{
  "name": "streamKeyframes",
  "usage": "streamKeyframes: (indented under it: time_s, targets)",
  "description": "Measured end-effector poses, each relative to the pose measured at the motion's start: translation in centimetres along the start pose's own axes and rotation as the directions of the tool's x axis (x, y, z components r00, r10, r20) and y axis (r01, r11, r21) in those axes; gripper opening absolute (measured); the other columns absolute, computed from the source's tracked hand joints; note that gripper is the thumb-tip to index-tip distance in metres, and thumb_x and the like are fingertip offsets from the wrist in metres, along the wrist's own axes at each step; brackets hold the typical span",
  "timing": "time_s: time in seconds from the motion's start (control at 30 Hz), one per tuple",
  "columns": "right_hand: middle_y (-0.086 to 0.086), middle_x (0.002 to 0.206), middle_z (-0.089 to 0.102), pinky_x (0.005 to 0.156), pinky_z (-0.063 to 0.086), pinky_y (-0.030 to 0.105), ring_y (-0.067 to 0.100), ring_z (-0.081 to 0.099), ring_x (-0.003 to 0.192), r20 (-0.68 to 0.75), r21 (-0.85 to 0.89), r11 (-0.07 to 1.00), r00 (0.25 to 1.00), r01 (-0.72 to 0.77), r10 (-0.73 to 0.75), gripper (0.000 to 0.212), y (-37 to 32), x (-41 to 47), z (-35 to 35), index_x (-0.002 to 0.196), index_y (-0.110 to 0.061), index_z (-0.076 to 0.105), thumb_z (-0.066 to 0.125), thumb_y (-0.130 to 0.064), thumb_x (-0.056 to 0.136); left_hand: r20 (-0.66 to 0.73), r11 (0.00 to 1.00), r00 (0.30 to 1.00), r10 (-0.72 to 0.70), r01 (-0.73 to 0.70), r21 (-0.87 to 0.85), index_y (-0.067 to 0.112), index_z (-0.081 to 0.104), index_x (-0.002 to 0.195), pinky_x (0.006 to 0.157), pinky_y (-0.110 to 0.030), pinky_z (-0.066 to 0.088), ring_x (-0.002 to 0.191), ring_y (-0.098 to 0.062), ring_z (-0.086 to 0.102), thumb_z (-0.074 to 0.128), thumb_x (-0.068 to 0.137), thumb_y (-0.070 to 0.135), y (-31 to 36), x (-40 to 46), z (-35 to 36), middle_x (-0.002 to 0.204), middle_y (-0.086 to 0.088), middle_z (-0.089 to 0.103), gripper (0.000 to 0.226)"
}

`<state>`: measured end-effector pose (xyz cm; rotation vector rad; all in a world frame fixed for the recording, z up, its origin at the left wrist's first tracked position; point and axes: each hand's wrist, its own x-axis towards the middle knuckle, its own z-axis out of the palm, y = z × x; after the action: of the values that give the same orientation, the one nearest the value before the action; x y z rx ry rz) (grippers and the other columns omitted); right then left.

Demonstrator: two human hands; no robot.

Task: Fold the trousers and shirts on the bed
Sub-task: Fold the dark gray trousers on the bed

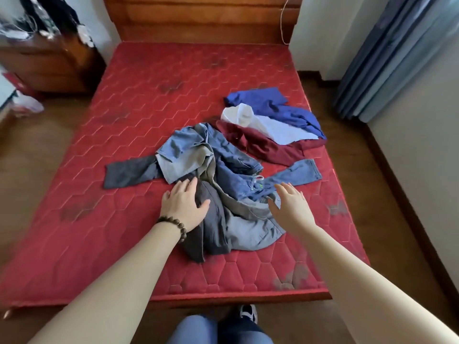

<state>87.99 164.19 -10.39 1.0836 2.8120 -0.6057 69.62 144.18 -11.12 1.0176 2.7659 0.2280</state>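
Trousers (218,192) lie in a tangled heap of dark grey, pale blue and denim cloth on the near half of the red mattress (139,100), and both bare arms reach forward over the near edge toward it. At the heap's left side the left hand (185,207), a beaded bracelet (173,225) on its wrist, lies palm down with fingers straight and slightly spread, resting on the dark grey cloth. Over the heap's right side the right hand (289,207) is likewise flat, its fingers apart and gripping nothing; whether it touches the denim cannot be told. Farther back and to the right lie the shirts (273,125), a maroon, a white and a bright blue one overlapping. A wooden headboard (198,18) stands at the far end.
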Motion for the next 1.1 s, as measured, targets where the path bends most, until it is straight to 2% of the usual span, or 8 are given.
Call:
streamKeyframes:
  time_s: [0.27,0.47,0.6,0.77,0.87,0.93,1.0,1.1]
  targets:
    - [0.008,0.153,0.034,0.116,0.021,0.042,0.025,0.023,0.143,0.085,0.021,0.996,0.992,0.090,-0.092,0.056,-1.6,5.0,3.4,0.146,-0.013,0.035,0.050,-0.033,0.095,0.036,0.994,0.993,-0.111,0.112,-0.016,0.017,0.029,0.148,0.113,-0.044,0.027,0.142,-0.022,0.027,0.049,0.088,0.053,-2.4,2.2,2.2,0.152,-0.006,0.035,0.073]
    - [0.007,0.154,0.030,0.114,0.023,0.038,0.026,0.026,0.141,0.258,0.026,0.986,0.952,0.166,-0.167,0.058,-2.8,8.6,12.8,0.146,-0.015,0.034,0.052,-0.034,0.094,0.141,0.986,0.976,-0.166,0.169,-0.004,0.015,0.024,0.149,0.113,-0.040,0.027,0.142,-0.022,0.028,0.049,0.086,0.059,-6.1,3.9,10.3,0.152,-0.008,0.034,0.081]
    - [0.008,0.161,0.006,0.120,0.010,0.039,0.026,0.005,0.148,0.377,-0.015,0.970,0.900,0.241,-0.218,0.079,-2.8,11.3,21.1,0.152,-0.023,0.018,0.055,-0.052,0.089,0.180,0.984,0.969,-0.167,0.175,-0.031,0.011,0.017,0.150,0.115,-0.040,0.024,0.144,-0.021,0.023,0.050,0.080,0.070,-7.4,5.8,17.3,0.155,-0.009,0.027,0.097]
    - [0.015,0.160,-0.010,0.120,0.011,0.042,0.031,-0.003,0.147,0.386,0.011,0.978,0.901,0.210,-0.198,0.115,-2.6,13.9,28.3,0.153,-0.029,-0.005,0.070,-0.063,0.071,0.260,0.982,0.954,-0.146,0.172,-0.082,0.008,0.006,0.152,0.119,-0.040,0.015,0.147,-0.020,0.009,0.051,0.076,0.075,-8.0,8.1,24.4,0.160,-0.008,0.013,0.111]
    - [0.015,0.158,0.010,0.112,0.030,0.040,0.032,0.022,0.143,0.452,0.082,0.987,0.878,0.135,-0.158,0.111,-2.4,14.8,31.1,0.153,-0.028,-0.003,0.075,-0.044,0.076,0.280,0.984,0.952,-0.119,0.151,-0.095,0.006,0.023,0.147,0.116,-0.037,0.022,0.143,-0.024,0.023,0.062,0.079,0.062,-8.7,8.8,27.3,0.153,-0.009,0.029,0.096]
    - [0.012,0.144,0.036,0.098,0.044,0.038,0.032,0.045,0.126,0.447,0.082,0.987,0.880,0.136,-0.159,0.089,-2.5,14.9,32.1,0.153,-0.026,0.008,0.066,-0.024,0.085,0.198,0.988,0.976,-0.092,0.114,-0.104,0.010,0.052,0.119,0.101,-0.033,0.037,0.125,-0.026,0.047,0.067,0.082,0.044,-9.1,8.9,28.4,0.128,-0.007,0.055,0.052]
    - [0.010,0.129,0.049,0.091,0.047,0.039,0.032,0.053,0.114,0.370,0.118,0.986,0.917,0.116,-0.152,0.067,-2.7,14.7,32.3,0.149,-0.023,0.027,0.052,-0.009,0.089,0.153,0.988,0.981,-0.118,0.131,-0.079,0.017,0.046,0.085,0.078,-0.034,0.041,0.104,-0.026,0.056,0.064,0.087,0.034,-9.1,8.8,28.1,0.101,-0.004,0.061,0.025]
    - [0.010,0.121,0.059,0.089,0.048,0.036,0.030,0.057,0.107,0.286,0.237,0.968,0.946,0.083,-0.152,0.050,-3.3,14.4,31.2,0.134,-0.016,0.050,0.045,0.000,0.087,0.135,0.988,0.983,-0.126,0.136,-0.070,0.019,0.035,0.077,0.062,-0.033,0.032,0.092,-0.029,0.058,0.058,0.092,0.031,-9.0,8.4,26.9,0.091,-0.006,0.062,0.030]
